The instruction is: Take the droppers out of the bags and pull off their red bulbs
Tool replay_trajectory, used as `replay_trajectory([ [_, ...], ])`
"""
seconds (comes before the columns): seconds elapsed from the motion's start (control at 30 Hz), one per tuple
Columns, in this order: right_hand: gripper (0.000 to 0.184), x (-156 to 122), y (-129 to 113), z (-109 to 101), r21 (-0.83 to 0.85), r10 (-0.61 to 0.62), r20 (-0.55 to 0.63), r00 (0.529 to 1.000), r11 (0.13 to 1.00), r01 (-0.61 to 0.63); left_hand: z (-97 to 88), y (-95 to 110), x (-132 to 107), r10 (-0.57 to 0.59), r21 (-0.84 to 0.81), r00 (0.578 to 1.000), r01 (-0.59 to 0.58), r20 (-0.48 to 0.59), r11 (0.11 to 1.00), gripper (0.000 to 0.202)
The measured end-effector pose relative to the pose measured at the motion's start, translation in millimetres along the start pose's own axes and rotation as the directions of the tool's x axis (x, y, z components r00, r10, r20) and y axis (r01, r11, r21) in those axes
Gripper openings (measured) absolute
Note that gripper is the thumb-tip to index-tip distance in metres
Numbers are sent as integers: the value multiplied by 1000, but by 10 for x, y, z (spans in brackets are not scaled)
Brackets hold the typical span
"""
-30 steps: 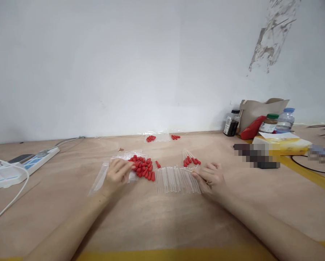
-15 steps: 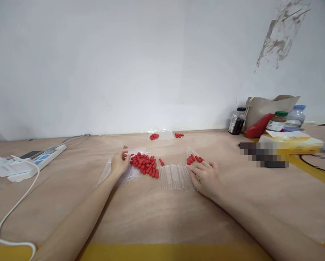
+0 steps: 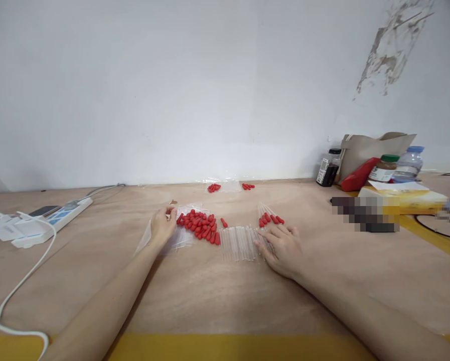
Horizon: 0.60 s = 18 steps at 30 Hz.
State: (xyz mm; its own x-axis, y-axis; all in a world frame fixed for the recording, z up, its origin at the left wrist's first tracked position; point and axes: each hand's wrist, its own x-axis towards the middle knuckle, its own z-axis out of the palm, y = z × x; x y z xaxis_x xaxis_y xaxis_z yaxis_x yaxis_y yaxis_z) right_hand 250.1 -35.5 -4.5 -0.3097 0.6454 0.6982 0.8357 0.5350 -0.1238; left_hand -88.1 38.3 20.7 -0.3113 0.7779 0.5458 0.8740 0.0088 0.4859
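Note:
A pile of red rubber bulbs [image 3: 200,224] lies on clear plastic bags [image 3: 181,239] left of centre. At its left edge my left hand [image 3: 163,224] is closed, its fingertips on one red rubber bulb [image 3: 180,218]. To the right of the pile, thin clear tubes [image 3: 240,244] lie side by side in a row. Over the row's right end rests my right hand [image 3: 281,246], open, with thumb and fingers apart and touching the tubes. Just beyond its fingers, several droppers with red bulbs [image 3: 273,218] fan out, stems pointing away. A single loose bulb [image 3: 223,222] sits above the row.
Near the wall are two small groups of red bulbs [image 3: 213,188] by a clear bag [image 3: 229,186]. A power strip [image 3: 53,223] with a white cable [image 3: 25,281] is at left. Bottles [image 3: 328,168], a jar [image 3: 383,169] and a yellow pack [image 3: 405,196] stand at right.
My left hand has drawn slightly left, with a red bulb at its fingertips. My right thumb has shifted left across the tubes, spreading away from the fingers.

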Motion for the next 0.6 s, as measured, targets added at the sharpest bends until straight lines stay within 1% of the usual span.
replay_trajectory([
  [0.03, 27, 13, 18, -7, 20, 49, 1, 999, 999, -49, -13, 70, -36, 26, -7, 999, -27, -38, 1000, 27],
  [0.1, 28, 42, 92, -14, 56, 175, 13, 985, 983, -175, -31, 272, -139, 127, -33, 989, -130, -80, 991, 23],
  [0.13, 30, 56, 151, -12, 73, 244, 24, 969, 967, -245, -31, 401, -204, 234, -63, 968, -240, -88, 969, 20],
  [0.17, 32, 68, 224, -5, 89, 317, 31, 948, 944, -318, -21, 545, -275, 353, -106, 935, -355, -44, 929, 15],
  [0.2, 34, 77, 309, 6, 108, 385, 39, 922, 916, -387, 1, 700, -348, 459, -141, 888, -451, 31, 882, 13],
  [0.23, 36, 82, 399, 21, 127, 454, 37, 890, 881, -455, 34, 860, -417, 534, -167, 840, -514, 102, 841, 13],
  [0.27, 39, 81, 491, 39, 145, 519, 26, 854, 844, -517, 80, 1021, -479, 577, -186, 799, -550, 167, 814, 12],
  [0.3, 39, 76, 577, 58, 175, 572, 15, 820, 806, -566, 138, 1177, -529, 596, -197, 769, -563, 231, 803, 11],
  [0.33, 40, 67, 652, 78, 212, 613, 16, 790, 770, -602, 207, 1323, -563, 591, -197, 750, -557, 298, 807, 12],
  [0.37, 40, 55, 712, 96, 253, 647, 21, 763, 735, -630, 286, 1455, -580, 560, -189, 732, -532, 387, 826, 15],
  [0.4, 39, 42, 753, 111, 293, 667, 30, 745, 706, -644, 373, 1571, -581, 508, -174, 722, -489, 469, 855, 19],
  [0.47, 39, 20, 783, 133, 363, 679, 46, 733, 672, -645, 564, 1752, -542, 463, -164, 717, -449, 520, 879, 27],
  [0.53, 37, 6, 765, 147, 406, 665, 56, 744, 666, -626, 759, 1875, -472, 428, -161, 713, -413, 555, 896, 33],
  [0.6, 36, 0, 735, 157, 428, 646, 73, 760, 667, -609, 936, 1958, -403, 434, -189, 692, -404, 576, 895, 38],
])
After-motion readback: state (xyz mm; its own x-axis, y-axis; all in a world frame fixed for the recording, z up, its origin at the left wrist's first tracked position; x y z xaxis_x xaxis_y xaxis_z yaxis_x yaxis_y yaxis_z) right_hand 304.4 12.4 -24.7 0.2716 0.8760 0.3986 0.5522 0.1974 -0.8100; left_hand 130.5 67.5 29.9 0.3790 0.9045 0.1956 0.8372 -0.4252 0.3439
